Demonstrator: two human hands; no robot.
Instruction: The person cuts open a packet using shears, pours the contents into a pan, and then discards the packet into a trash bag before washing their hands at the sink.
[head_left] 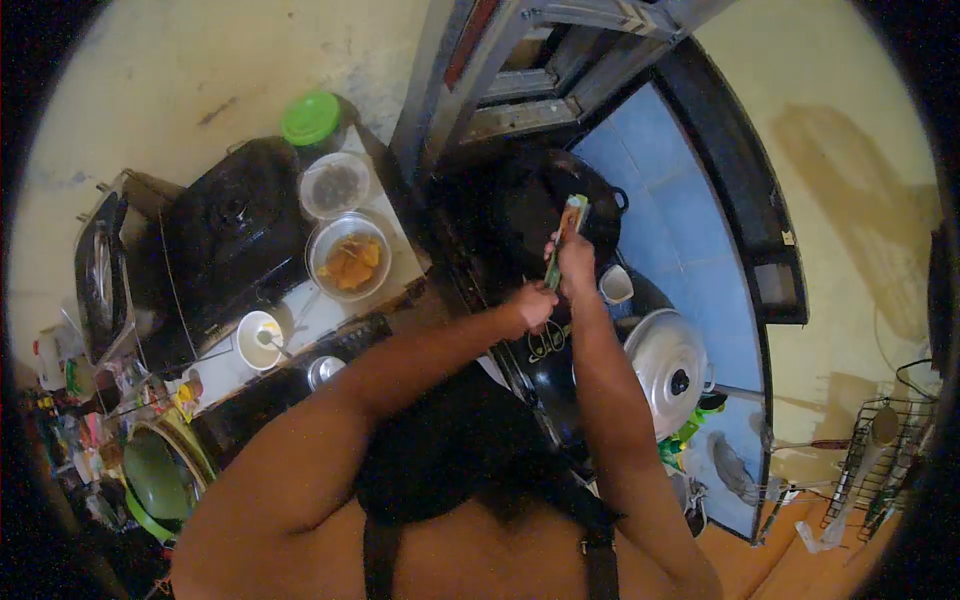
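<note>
Right hand (576, 262) grips sachet (572, 214) upright | left hand (531, 305) pinches its lower end | over black wok (505, 225) | better kept centred above it, tearing gently

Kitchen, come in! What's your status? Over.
Left hand and right hand shut on packet. Packet held over black wok. Nothing blocking.

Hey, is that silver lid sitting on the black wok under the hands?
No, the silver lid sits off to the right, and the black wok lies uncovered below the right hand, which grips a packet.
</note>
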